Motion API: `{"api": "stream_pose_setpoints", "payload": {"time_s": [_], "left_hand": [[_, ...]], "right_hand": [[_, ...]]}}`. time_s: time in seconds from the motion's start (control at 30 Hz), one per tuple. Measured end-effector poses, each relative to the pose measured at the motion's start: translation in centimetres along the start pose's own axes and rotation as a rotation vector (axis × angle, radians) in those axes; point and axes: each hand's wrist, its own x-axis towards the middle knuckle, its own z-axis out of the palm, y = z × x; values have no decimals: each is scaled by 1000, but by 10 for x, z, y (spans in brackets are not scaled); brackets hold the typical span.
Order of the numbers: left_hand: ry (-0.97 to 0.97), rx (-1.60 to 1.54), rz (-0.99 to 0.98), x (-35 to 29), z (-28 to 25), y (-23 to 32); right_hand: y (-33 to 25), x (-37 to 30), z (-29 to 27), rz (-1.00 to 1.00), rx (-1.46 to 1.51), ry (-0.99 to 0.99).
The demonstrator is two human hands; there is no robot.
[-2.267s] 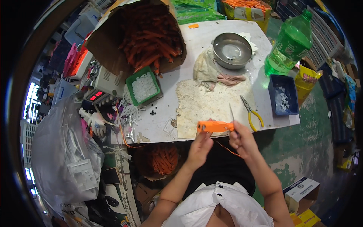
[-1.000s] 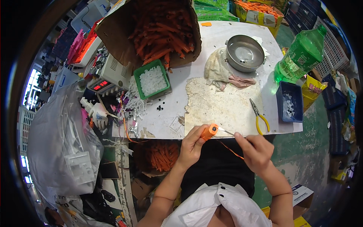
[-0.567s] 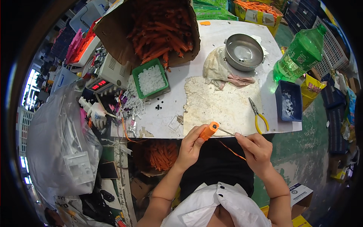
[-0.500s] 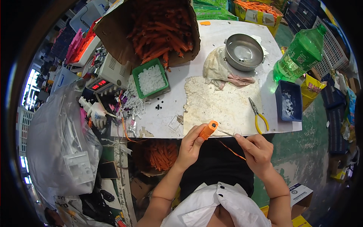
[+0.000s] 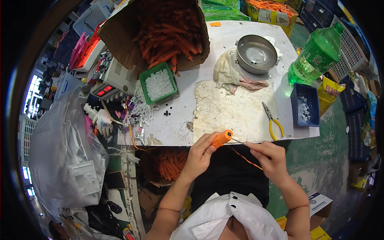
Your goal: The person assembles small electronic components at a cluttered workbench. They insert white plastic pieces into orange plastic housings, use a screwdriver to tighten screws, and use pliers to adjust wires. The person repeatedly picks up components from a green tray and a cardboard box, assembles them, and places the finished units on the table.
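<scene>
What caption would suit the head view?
Left hand holds an orange tube; right hand pinches its orange wire.

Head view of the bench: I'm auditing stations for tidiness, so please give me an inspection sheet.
Surface: white worktable, stained beige mat at the front.
Job's things: short orange plastic tube; thin orange wire trailing from it.
Clutter: cardboard box of orange tubes, green tray of white parts, round steel bowl, crumpled rag, yellow-handled pliers, blue bin, green plastic bottle.
Grippers: left hand grips the tube; right hand pinches the wire.
Cables: orange lead over the table's left edge.
Surroundings: clear plastic bag, green floor.
</scene>
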Motion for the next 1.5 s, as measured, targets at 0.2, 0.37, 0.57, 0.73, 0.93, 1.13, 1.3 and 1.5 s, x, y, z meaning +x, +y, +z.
{"api": "stream_pose_setpoints", "payload": {"time_s": [0.2, 0.37, 0.57, 0.73, 0.93, 1.13, 1.3, 1.5], "left_hand": [[-12, -456, -346, -3, 14, -9], [-85, -667, -426, 0, 18, -2], [-85, -638, -436, 0, 20, -1], [-111, -492, -474, -4, 21, 2], [-143, -524, -527, 0, 21, 0], [-13, -770, -537, 8, 24, -8], [-12, -790, -552, 9, 25, -6], [-22, -698, -492, 2, 34, -6]], "right_hand": [[2, 2, -1, -242, -387, 55], [-5, -1, -6, -54, -252, -137], [-2, 2, -10, 164, 19, -222], [12, 8, -22, 445, 186, -383], [9, -6, -17, -350, -722, -315], [5, -4, -9, -4, -130, -224], [9, -5, -7, 90, -86, -286], [3, 7, -17, 275, -54, -423]]}}
